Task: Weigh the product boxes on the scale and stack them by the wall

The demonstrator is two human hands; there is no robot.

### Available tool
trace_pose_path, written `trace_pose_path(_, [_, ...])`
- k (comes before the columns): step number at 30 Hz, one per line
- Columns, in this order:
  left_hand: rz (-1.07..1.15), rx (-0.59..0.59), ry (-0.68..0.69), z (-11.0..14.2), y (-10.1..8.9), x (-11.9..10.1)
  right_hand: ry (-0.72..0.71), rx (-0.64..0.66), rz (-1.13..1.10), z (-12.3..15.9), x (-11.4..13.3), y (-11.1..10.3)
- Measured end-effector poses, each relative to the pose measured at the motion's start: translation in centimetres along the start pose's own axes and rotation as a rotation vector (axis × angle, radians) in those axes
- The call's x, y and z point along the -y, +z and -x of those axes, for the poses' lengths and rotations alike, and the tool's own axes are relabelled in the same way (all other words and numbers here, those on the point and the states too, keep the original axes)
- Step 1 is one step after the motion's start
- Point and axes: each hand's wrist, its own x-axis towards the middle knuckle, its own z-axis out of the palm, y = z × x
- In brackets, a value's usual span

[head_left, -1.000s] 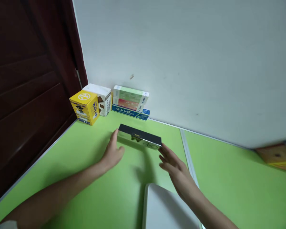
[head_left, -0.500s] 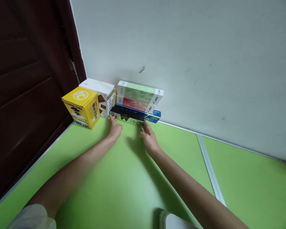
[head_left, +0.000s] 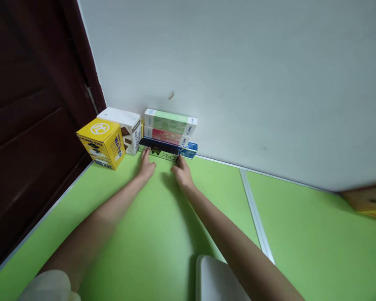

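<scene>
A long, low box (head_left: 167, 156) with a black top and a pale printed front lies at the foot of the wall. My left hand (head_left: 146, 166) touches its front near the left end, fingers stretched out and holding nothing. At the right end, the fingertips of my right hand (head_left: 183, 172) rest against the front corner, thumb apart. Behind the box stand a flat green-and-white box (head_left: 171, 121) and, under it, a red-and-white box (head_left: 166, 136). A blue box (head_left: 189, 149) sticks out at the right, partly hidden.
To the left are a yellow box (head_left: 103, 142) and a white box (head_left: 120, 115). A dark red door (head_left: 28, 125) bounds the left side. A white rounded object (head_left: 219, 278) lies near me on the green surface (head_left: 144, 234). A brown-and-yellow item (head_left: 369, 200) shows at far right.
The view has swung right, so everything sits further left. My left hand has shifted from the black-topped box's left end onto its front. The box now sits closer against those behind.
</scene>
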Motion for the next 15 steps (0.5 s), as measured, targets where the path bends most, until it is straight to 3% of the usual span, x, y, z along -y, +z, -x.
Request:
trace_pose_path(2, [-0.052,0.027,-0.015,1.7,-0.2,-0.8,0.025,0.027,0.029,1.3,0.9,-0.7])
trace_pose_path(5, [-0.117,0.185,-0.041,6.6,-0.9,-2.1,0.018,0.138,0.071,5.5,2.3,-3.3])
trace_pose_path(8, [-0.188,0.436,-0.015,13.6,-1.9,-3.7,-0.007,0.298,0.142,11.8,3.9,-7.6])
trace_pose_path(11, [-0.447,0.729,0.088,19.9,-2.6,-5.4,-0.081,0.456,0.269,18.7,6.1,-11.8])
trace_pose_path(15, [-0.504,1.070,0.149,25.3,-0.8,-6.7,-0.264,0.735,0.513,26.1,8.1,-15.6])
